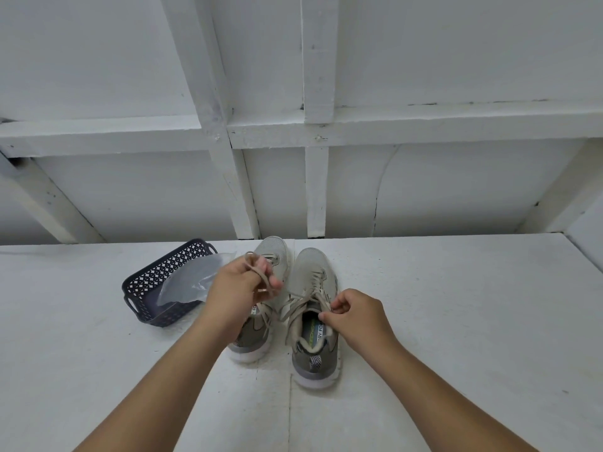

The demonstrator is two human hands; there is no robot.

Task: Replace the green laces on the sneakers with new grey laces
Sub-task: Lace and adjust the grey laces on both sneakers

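**A:** So where's this at? Nearest is the right sneaker [315, 324], still laced, with the right hand [354, 316] pinching a lace [301, 300] end near the top eyelets.

**B:** Yeah, looks like the unlacing step on that one. Left hand [236, 288] has its fingers curled round a bunched loose lace [261, 272] over the left sneaker [261, 295].

**A:** Next move?

**B:** Probably working it out eyelet by eyelet. Further back the dark basket [146, 288] holds a clear bag [192, 282]; can't tell what's inside.
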